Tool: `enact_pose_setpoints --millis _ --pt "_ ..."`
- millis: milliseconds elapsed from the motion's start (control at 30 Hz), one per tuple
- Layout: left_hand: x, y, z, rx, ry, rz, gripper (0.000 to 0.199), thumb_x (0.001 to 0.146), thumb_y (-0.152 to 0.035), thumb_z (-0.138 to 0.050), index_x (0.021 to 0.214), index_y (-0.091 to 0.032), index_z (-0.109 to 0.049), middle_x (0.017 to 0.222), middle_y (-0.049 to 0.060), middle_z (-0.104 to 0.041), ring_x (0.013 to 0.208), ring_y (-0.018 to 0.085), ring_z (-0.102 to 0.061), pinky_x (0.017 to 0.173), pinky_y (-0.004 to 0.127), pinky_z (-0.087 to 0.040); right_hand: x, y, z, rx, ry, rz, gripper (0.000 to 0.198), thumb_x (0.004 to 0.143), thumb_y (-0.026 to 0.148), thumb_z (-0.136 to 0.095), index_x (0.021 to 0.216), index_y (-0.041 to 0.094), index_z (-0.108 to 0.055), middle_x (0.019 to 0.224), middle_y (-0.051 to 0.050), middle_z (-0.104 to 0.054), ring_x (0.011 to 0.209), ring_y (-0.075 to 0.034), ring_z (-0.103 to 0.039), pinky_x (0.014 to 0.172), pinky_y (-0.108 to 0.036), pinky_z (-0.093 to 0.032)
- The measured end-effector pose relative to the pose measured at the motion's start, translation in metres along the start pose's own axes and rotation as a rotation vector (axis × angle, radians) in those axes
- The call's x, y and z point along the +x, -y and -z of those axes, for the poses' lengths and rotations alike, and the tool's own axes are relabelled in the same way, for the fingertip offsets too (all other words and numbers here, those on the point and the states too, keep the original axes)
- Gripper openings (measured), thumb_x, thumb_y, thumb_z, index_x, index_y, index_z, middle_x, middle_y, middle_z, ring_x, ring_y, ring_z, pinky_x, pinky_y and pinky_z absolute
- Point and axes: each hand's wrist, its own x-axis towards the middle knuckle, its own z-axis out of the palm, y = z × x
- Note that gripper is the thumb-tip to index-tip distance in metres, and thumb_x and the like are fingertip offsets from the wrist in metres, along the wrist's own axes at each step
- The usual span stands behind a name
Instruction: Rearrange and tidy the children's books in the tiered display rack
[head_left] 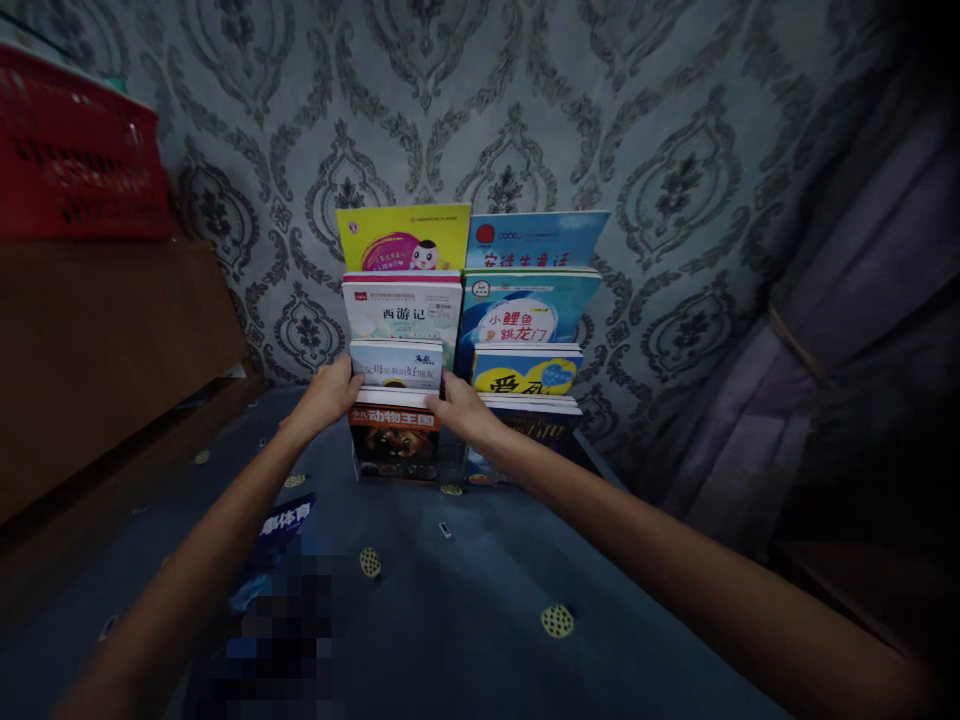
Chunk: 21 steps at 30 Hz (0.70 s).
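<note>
Two columns of upright books stand in stepped rows against the wall. My left hand (328, 394) grips the left edge of a pale blue book (397, 366) in the left column, fingers partly hidden behind it. On the opposite edge, my right hand (463, 410) closes round the right side, near the gap between the columns. In front of it stands a dark book with a lion on its cover (395, 442). Behind rise a white book (403, 310) and a yellow book (405, 232). The right column holds a teal book (529, 305) and a yellow-and-blue book (525, 372).
A dark blue book (281, 525) lies at lower left on the blue patterned cloth (487, 580), partly behind my left forearm. A red basket (82, 150) sits on a wooden cabinet (112, 360) at left. A curtain (757, 370) hangs at right.
</note>
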Motion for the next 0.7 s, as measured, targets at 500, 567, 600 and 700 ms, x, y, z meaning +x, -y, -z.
enact_pose_setpoints --millis 500,567,600,700 --pt "0.001 0.002 0.007 -0.03 0.069 0.034 0.03 0.094 -0.037 -0.047 0.102 -0.015 -0.066 0.103 0.015 -0.074 0.096 0.03 -0.069 0.081 0.036 -0.05 -0.002 0.043 0.019 -0.298 0.174 0.303 0.033 0.106 0.024 -0.038 0.113 0.012 -0.067 0.116 -0.017 -0.071 0.112 -0.027 -0.064 0.098 -0.039 -0.047" --pt "-0.001 0.001 0.008 -0.055 0.074 0.035 0.03 0.094 -0.038 -0.047 0.102 -0.015 -0.065 0.102 0.015 -0.074 0.096 0.03 -0.069 0.08 0.036 -0.049 0.005 0.045 0.018 -0.323 0.213 0.269 0.034 0.106 0.025 -0.038 0.117 0.012 -0.067 0.117 -0.017 -0.072 0.111 -0.026 -0.066 0.095 -0.036 -0.047" --pt "-0.002 0.001 0.008 -0.069 0.074 0.038 0.03 0.094 -0.038 -0.047 0.102 -0.015 -0.065 0.102 0.015 -0.074 0.095 0.03 -0.068 0.08 0.036 -0.048 0.007 0.046 0.018 -0.327 0.226 0.26 0.034 0.107 0.025 -0.038 0.12 0.013 -0.067 0.118 -0.016 -0.072 0.111 -0.026 -0.066 0.094 -0.035 -0.047" --pt "-0.01 0.002 0.008 -0.125 0.029 0.05 0.033 0.093 -0.041 -0.047 0.109 -0.016 -0.061 0.1 0.013 -0.073 0.092 0.029 -0.067 0.078 0.036 -0.047 0.011 0.045 0.015 -0.323 0.265 0.25 0.035 0.107 0.028 -0.038 0.123 0.015 -0.067 0.118 -0.016 -0.073 0.109 -0.025 -0.067 0.092 -0.034 -0.047"
